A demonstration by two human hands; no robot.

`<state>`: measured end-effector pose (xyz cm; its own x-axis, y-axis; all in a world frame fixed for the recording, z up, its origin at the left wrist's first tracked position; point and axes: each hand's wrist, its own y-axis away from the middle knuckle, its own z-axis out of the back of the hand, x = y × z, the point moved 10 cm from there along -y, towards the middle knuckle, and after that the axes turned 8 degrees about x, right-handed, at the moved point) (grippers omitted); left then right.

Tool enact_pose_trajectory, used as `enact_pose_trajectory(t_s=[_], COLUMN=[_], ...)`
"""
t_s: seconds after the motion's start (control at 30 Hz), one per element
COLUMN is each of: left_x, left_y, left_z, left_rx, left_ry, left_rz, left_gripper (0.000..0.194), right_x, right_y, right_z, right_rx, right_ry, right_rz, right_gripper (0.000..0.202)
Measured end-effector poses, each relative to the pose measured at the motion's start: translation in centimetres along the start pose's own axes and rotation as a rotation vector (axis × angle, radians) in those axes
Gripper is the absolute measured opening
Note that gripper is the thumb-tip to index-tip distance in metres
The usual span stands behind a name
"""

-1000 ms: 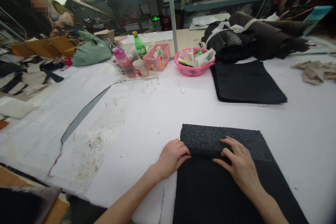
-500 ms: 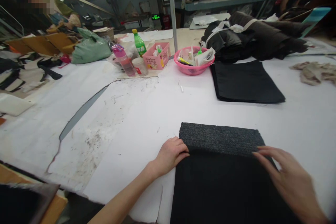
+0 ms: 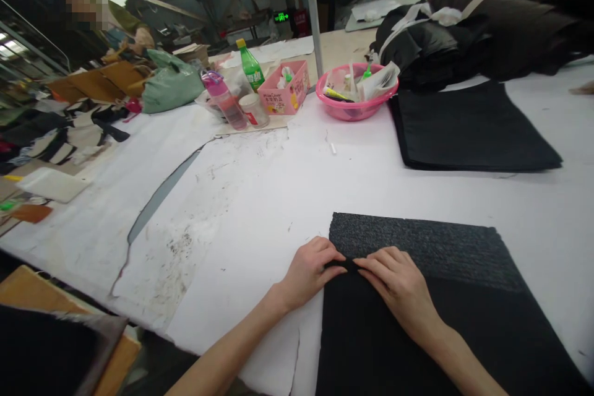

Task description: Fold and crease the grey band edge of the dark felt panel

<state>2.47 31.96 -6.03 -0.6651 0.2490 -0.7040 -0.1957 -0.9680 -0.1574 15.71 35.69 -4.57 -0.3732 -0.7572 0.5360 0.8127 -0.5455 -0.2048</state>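
Note:
A black fabric piece (image 3: 371,334) lies on the white-covered table in front of me, running off the bottom of the view. Along its far end shows a dark grey, speckled textured strip (image 3: 431,247). My left hand (image 3: 313,269) pinches the black fabric at its left edge, just below the strip. Close beside it, my right hand (image 3: 399,284) pinches the same fabric between thumb and fingers. A small fold of black cloth shows between the two sets of fingertips.
A stack of black fabric sheets (image 3: 473,130) lies at the back right, before dark bundled material (image 3: 501,31). A pink basket (image 3: 357,111), pink box (image 3: 288,96), green bottle (image 3: 250,68) and green bag (image 3: 169,86) stand farther back. Another person (image 3: 134,37) sits far left.
My right hand has moved left from the fabric's right side to beside my left hand. My left hand keeps its grip at the left edge. The view has shifted slightly.

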Motion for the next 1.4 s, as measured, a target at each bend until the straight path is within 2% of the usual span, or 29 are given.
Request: enact_pose_trajectory(t_s=[0.17,0.63,1.07,1.4], left_x=[0.4,-0.7,-1.5,-1.6], left_y=[0.7,1.5,1.4,1.4], left_z=[0.5,-0.3,-0.7,-0.8], left_rx=[-0.083,0.001,0.055,0.059], left_ry=[0.036,-0.263,-0.38,-0.371], left_rz=[-0.047,-0.196,-0.214,-0.232], left_gripper=[0.014,0.016,0.018,0.02], right_x=[0.1,-0.1,0.1,0.2], right_y=[0.1,0.2,0.0,-0.1], right_z=[0.1,-0.6,-0.7,-0.8], right_rx=[-0.032,0.0,0.012,0.007], right_ry=[0.008,0.053,0.073,0.09], right_rz=[0.01,0.039,0.049,0.054], right_gripper=[0.019,0.033,0.035,0.037])
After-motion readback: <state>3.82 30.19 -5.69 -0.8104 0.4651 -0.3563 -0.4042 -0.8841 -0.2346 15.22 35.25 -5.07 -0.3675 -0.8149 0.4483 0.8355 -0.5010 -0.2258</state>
